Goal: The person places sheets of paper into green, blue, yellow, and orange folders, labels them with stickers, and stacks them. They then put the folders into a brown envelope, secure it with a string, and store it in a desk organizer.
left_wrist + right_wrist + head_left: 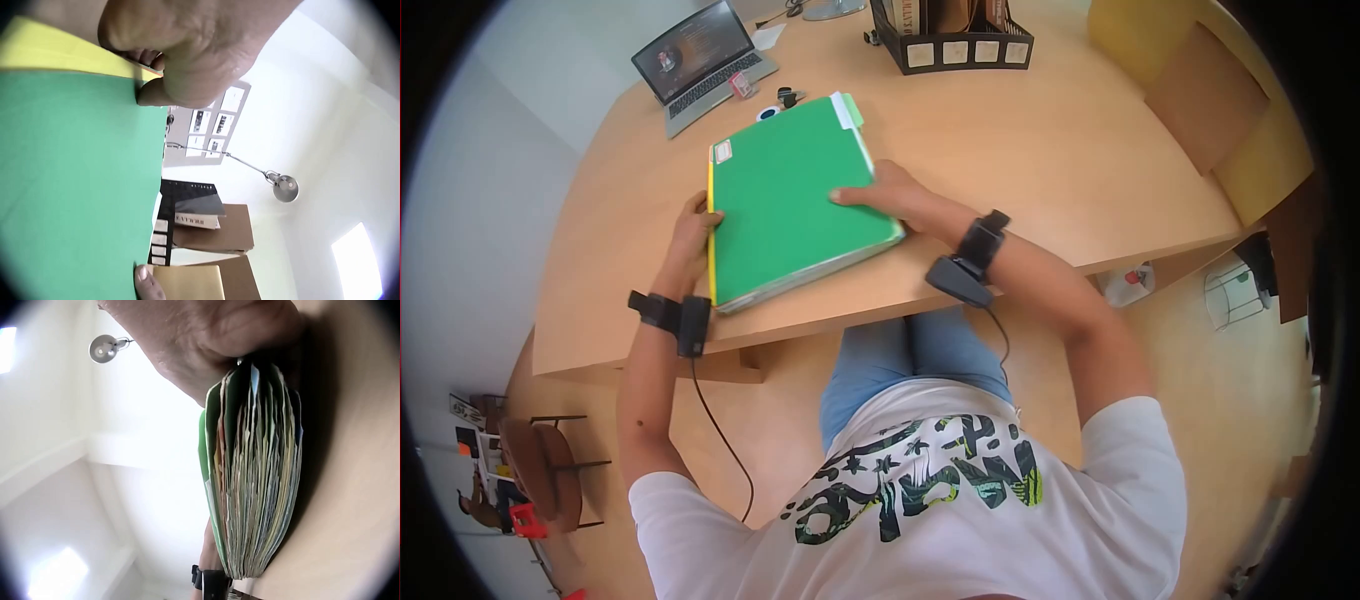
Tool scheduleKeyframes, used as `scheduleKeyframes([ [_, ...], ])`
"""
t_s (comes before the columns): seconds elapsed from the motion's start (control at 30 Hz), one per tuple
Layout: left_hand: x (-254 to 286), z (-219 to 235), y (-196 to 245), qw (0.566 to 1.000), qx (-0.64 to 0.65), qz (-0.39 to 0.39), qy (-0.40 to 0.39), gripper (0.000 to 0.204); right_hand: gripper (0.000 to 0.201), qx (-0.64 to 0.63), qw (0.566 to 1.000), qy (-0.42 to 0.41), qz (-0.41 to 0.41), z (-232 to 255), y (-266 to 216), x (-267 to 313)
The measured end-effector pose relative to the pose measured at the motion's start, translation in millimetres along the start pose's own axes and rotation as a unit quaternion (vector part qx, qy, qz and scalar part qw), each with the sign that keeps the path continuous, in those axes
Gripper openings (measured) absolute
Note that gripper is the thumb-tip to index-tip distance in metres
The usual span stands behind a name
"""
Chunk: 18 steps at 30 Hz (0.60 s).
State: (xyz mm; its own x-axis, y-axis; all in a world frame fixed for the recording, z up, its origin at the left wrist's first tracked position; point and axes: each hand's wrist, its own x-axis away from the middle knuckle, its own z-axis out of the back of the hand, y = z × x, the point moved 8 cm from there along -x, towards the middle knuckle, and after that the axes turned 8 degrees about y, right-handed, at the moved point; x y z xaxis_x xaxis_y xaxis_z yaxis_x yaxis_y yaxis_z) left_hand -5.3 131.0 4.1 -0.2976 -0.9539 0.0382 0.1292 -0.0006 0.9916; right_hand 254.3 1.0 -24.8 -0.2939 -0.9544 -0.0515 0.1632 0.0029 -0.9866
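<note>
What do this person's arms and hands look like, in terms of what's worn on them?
The left hand and right hand are ungloved. Black straps hold a boxy black left wrist unit and a matching right wrist unit, each trailing a thin dark cable. The white short sleeves end above the elbows.

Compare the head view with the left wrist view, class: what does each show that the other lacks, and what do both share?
Only the head view shows the laptop and printed shirt. Only the left wrist view shows the lamp shade and picture board. Both show the green folder, black file holder, left hand and right thumb.
</note>
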Motion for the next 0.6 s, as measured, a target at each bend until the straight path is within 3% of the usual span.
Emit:
scheduleKeyframes([
  [0.07,-12,16,2,0.999,-0.038,0.02,-0.024,0.052,0.054,0.021,0.999,0.0,0.033,-20,-17,-1],
  [0.17,-12,27,5,0.996,-0.066,0.042,-0.033,0.049,0.053,0.155,0.988,0.003,0.029,-36,-24,-14],
  [0.27,-14,34,6,0.995,-0.092,0.036,-0.017,0.049,0.054,0.105,0.992,-0.012,0.071,-41,-29,-20],
  [0.37,-15,40,3,0.994,-0.101,0.026,0.038,0.047,0.054,0.098,0.994,-0.036,0.043,-39,-30,-19],
  [0.43,-12,37,6,0.992,-0.117,0.016,0.044,0.046,0.055,0.161,0.984,-0.036,0.073,-35,-45,-6],
  [0.5,-5,29,19,0.989,-0.147,-0.013,0.001,0.045,0.055,0.239,0.968,-0.006,0.081,-22,-59,3],
  [0.6,-18,33,9,0.993,-0.115,-0.011,0.02,0.049,0.062,0.335,0.94,0.047,0.045,-17,-53,5],
])
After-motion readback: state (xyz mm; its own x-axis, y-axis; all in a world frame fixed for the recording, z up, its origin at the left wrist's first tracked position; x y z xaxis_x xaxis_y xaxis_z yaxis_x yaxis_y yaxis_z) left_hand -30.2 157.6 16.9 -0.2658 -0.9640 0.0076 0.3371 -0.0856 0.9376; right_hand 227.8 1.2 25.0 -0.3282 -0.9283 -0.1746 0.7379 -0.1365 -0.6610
